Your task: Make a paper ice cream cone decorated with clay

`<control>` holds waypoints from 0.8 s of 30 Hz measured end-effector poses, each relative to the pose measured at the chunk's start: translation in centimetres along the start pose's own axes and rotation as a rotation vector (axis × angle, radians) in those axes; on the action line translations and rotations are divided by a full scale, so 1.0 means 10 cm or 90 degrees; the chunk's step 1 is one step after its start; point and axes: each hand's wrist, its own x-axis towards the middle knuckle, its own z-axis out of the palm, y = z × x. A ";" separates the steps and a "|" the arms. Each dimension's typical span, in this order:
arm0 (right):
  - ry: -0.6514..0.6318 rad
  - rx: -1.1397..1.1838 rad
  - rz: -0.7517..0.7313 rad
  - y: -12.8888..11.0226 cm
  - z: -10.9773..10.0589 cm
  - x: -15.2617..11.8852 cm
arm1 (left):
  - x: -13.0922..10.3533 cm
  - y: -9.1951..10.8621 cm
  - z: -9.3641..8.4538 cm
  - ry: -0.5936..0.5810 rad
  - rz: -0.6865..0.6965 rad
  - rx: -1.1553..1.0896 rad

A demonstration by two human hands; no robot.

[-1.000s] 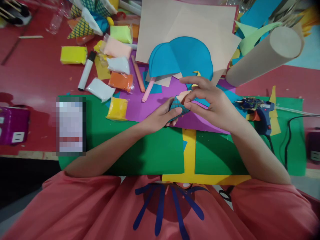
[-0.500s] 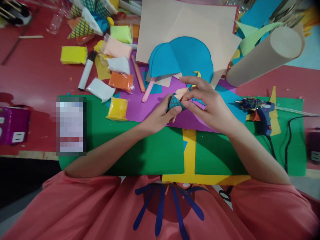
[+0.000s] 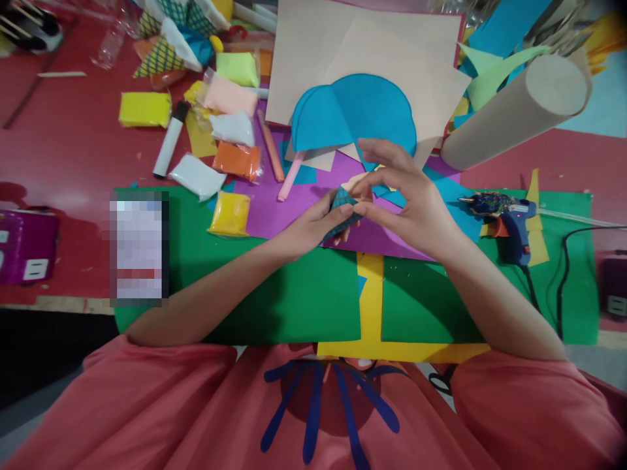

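Note:
Between my two hands is a small teal paper cone (image 3: 342, 200) with a dark crosshatch pattern and a pale peach paper edge at its top. My left hand (image 3: 327, 220) wraps round it, the thumb lying along its near side. My right hand (image 3: 404, 196) pinches its right edge between thumb and index finger, with the other fingers raised. Under the hands lies a purple sheet (image 3: 289, 219). Just beyond them is a blue scalloped paper shape (image 3: 375, 108). The fingers partly cover the cone.
Clay packets, such as a yellow one (image 3: 230, 213), and a marker (image 3: 170, 140) lie to the left. A phone-like screen (image 3: 140, 248), blurred, rests on the green mat (image 3: 304, 294). To the right are a corded glue gun (image 3: 509, 222) and a rolled paper tube (image 3: 514, 117).
The cone has turned and tilted in my left hand. My right hand's thumb and index finger have shifted along its edge, and its upper fingers have moved slightly.

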 end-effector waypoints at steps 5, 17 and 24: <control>0.011 0.027 -0.021 0.03 -0.19 0.02 | 0.01 0.05 -0.03 -0.060 -0.066 -0.161; -0.099 -0.030 -0.054 0.02 -0.22 0.02 | 0.00 0.02 -0.06 -0.099 -0.099 -0.159; -0.061 -0.047 -0.017 -0.01 -0.12 0.00 | 0.00 0.04 -0.03 -0.078 -0.071 -0.139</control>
